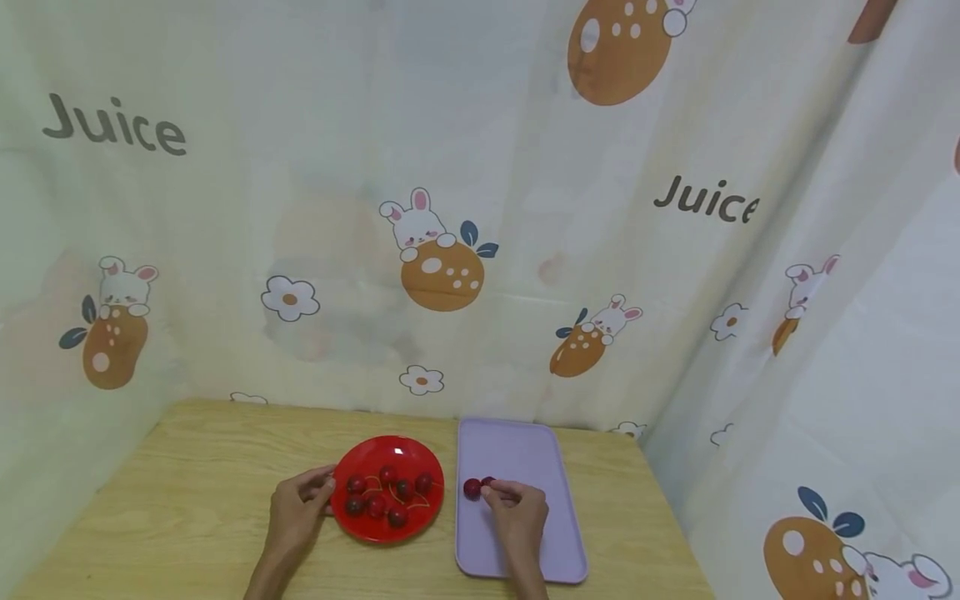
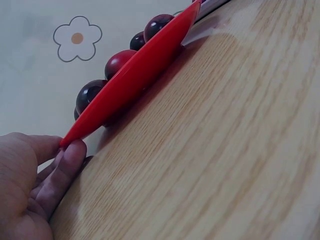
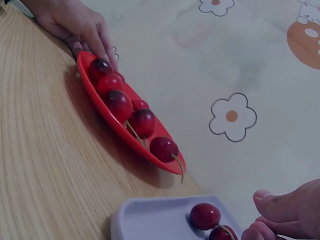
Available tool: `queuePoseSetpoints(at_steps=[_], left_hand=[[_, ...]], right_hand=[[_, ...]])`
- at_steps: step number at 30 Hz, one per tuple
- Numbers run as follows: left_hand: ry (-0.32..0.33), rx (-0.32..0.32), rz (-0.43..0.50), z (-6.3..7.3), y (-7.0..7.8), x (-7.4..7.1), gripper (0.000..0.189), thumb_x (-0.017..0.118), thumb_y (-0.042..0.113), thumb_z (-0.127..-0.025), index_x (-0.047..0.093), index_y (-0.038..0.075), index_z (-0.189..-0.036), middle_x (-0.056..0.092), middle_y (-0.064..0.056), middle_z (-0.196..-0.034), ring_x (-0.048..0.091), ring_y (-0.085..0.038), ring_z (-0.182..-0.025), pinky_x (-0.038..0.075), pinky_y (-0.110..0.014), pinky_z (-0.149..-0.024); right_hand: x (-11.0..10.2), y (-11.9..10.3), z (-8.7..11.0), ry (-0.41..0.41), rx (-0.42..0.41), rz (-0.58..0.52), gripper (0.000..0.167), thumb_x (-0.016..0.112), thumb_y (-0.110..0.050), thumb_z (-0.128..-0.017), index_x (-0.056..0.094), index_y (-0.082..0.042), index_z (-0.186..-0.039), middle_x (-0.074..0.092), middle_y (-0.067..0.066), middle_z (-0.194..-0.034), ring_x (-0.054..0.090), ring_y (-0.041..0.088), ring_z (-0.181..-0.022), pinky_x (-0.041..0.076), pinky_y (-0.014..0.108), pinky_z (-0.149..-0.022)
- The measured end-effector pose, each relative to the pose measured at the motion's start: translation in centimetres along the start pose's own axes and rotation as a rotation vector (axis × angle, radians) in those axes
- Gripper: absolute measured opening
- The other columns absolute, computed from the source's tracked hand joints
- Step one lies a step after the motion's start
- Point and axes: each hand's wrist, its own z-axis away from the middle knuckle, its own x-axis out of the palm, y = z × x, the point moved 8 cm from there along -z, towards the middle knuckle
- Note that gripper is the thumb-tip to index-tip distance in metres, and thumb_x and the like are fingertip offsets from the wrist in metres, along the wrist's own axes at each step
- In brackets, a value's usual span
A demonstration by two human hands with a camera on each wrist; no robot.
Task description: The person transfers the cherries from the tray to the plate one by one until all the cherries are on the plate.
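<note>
Pinches the red plate by its rim with the left hand; curls the right hand beside two dark-red cherries on the lilac tray, cannot tell whether gripping. Can see glossy round cherries on the plate, bright red to near-black, some with stems. Can read "Juice" twice on the curtain.

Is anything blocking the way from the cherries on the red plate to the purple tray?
Nothing visible blocks it. Only a strip of wooden table lies between the red plate and the purple tray, and the plate's cherries would likely just need lifting over the tray's rim. The right hand is over the tray, beside two cherries.
</note>
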Motion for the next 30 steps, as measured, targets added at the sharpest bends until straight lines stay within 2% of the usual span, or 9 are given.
queuePoseSetpoints(at_steps=[3, 8, 14, 21, 30], left_hand=[[0.001, -0.009, -0.002, -0.1, 0.1, 0.0, 0.032, 0.069, 0.004, -0.106, 0.073, 0.000, -0.138, 0.076, -0.022, -0.122, 0.075, -0.008, -0.085, 0.070, -0.026, -0.069], [-0.002, -0.007, 0.003, 0.0, 0.2, -0.1, 0.032, 0.068, 0.003, -0.107, 0.072, -0.001, -0.139, 0.075, -0.023, -0.123, 0.075, -0.007, -0.084, 0.071, -0.027, -0.069], [-0.011, 0.005, 0.021, 0.0, 0.3, -0.2, 0.032, 0.066, 0.003, -0.108, 0.071, -0.002, -0.139, 0.074, -0.024, -0.124, 0.075, -0.006, -0.084, 0.071, -0.027, -0.070], [-0.013, 0.003, 0.027, 0.2, 0.4, -0.1, 0.032, 0.067, 0.004, -0.108, 0.071, -0.002, -0.139, 0.074, -0.024, -0.123, 0.075, -0.007, -0.084, 0.071, -0.027, -0.070], [-0.009, 0.001, 0.021, 0.3, 0.4, 0.0, 0.032, 0.067, 0.004, -0.107, 0.071, -0.002, -0.138, 0.075, -0.024, -0.122, 0.075, -0.007, -0.083, 0.071, -0.027, -0.069]], right_hand=[[-1.0, 0.3, -0.5, 0.039, 0.016, -0.001, 0.020, 0.093, -0.001, -0.082, 0.084, 0.005, -0.098, 0.082, 0.019, -0.086, 0.075, 0.014, -0.069, 0.058, 0.012, -0.059], [-2.3, 0.9, -1.0, 0.098, -0.003, 0.003, 0.018, 0.090, 0.001, -0.084, 0.083, 0.007, -0.100, 0.083, 0.020, -0.087, 0.076, 0.012, -0.067, 0.057, 0.010, -0.058], [-3.3, 1.5, -1.3, 0.158, -0.008, 0.065, 0.015, 0.089, 0.000, -0.086, 0.084, 0.006, -0.099, 0.083, 0.021, -0.089, 0.073, 0.013, -0.068, 0.054, 0.010, -0.059], [-3.6, 2.6, -1.3, 0.160, 0.050, 0.123, 0.016, 0.089, -0.002, -0.087, 0.083, 0.006, -0.099, 0.082, 0.022, -0.090, 0.075, 0.017, -0.071, 0.054, 0.011, -0.059], [-3.4, 3.9, -0.8, 0.149, 0.046, 0.197, 0.014, 0.091, -0.005, -0.083, 0.084, 0.003, -0.092, 0.081, 0.015, -0.081, 0.069, 0.014, -0.068, 0.055, 0.022, -0.061]])
